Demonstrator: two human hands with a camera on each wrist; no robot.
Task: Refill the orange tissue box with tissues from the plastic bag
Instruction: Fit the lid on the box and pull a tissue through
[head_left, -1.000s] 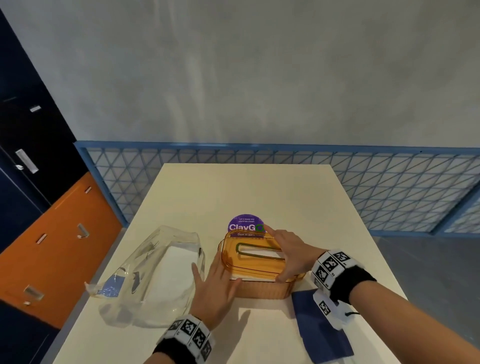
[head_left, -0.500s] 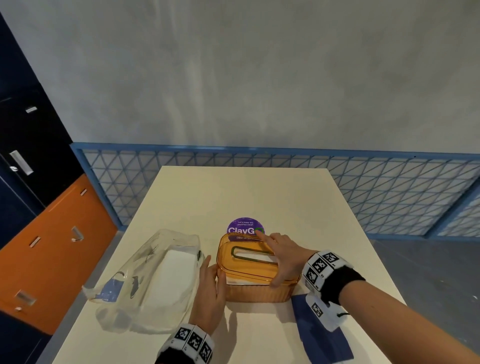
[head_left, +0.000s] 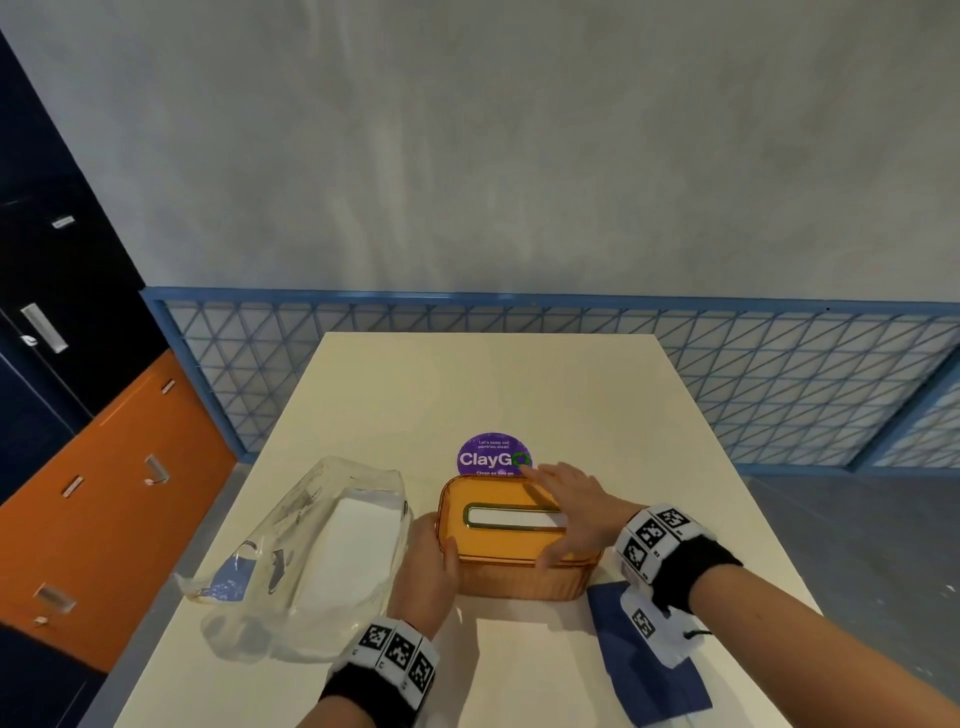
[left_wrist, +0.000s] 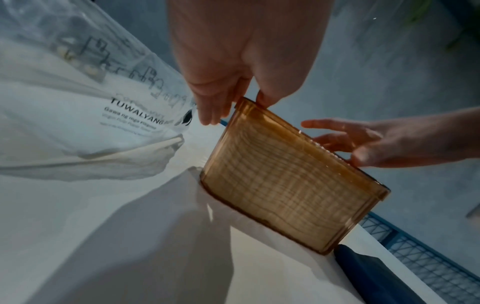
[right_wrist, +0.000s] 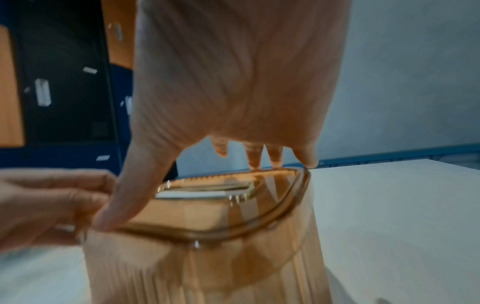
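Head: orange tissue box (head_left: 514, 540) sits on table (head_left: 493, 384), between plastic bag (head_left: 311, 545) and blue cloth (head_left: 644, 670).
Left wrist: left hand (left_wrist: 228, 57) pinches the box's left end, thumb on rim.
Right wrist: right hand (right_wrist: 233, 82) is spread wide, thumb and fingertips touching opposite edges of the lid (right_wrist: 207, 207).

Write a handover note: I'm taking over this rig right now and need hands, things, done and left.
Left hand grips the left end of the orange tissue box, thumb on a corner of the lid.
Right hand lies spread across the lid, thumb on its near rim, fingertips at its far rim.
Box stands on the table, lid on, white tissue showing in the slot. Plastic bag lies left of it, a white stack inside.
Done: apparently filled and lidded; how full, I cannot tell.
Left: probably press the lid home, check the fill, let go.
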